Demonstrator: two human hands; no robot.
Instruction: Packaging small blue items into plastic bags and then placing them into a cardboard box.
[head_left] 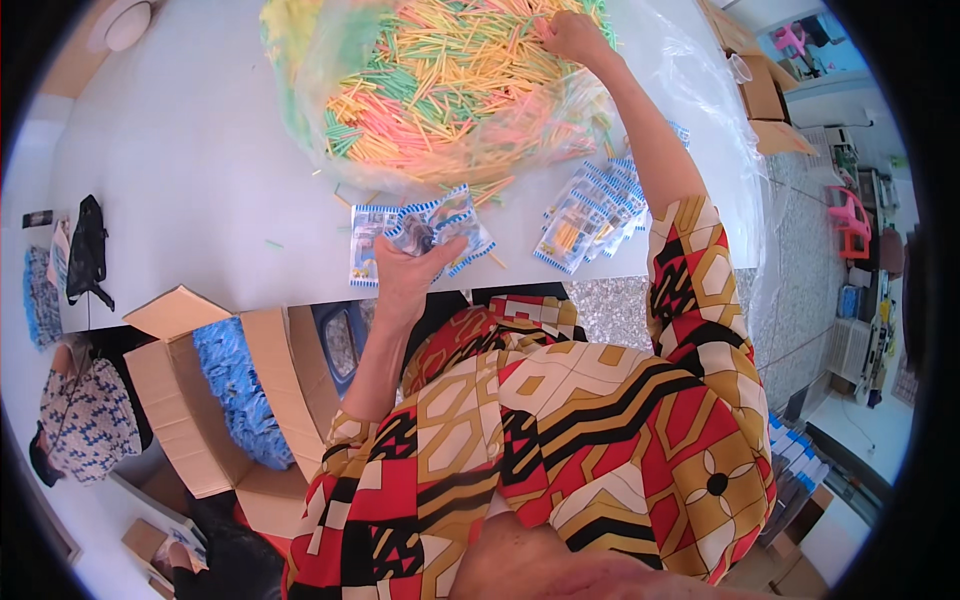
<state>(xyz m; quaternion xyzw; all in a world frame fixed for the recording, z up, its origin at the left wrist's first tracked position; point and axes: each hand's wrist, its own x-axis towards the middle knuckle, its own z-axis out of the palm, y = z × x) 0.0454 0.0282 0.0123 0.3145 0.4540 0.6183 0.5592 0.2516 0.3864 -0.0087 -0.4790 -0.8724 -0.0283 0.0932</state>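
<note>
My left hand (408,268) holds a small clear packet with a blue-and-white striped edge (432,228) near the front edge of the white table (190,170). My right hand (572,38) reaches far forward into a big heap of thin coloured sticks (440,80), yellow, green and pink, lying in a clear plastic bag; its fingers are closed among the sticks. A fanned pile of filled striped-edge packets (590,210) lies on the table under my right forearm.
An open cardboard box (205,400) holding blue-and-white packets stands at my lower left beside the table. A black bag (88,250) lies at the table's left edge. Brown cardboard boxes (765,95) sit at the far right. Pink plastic chairs (850,215) stand on the floor to the right.
</note>
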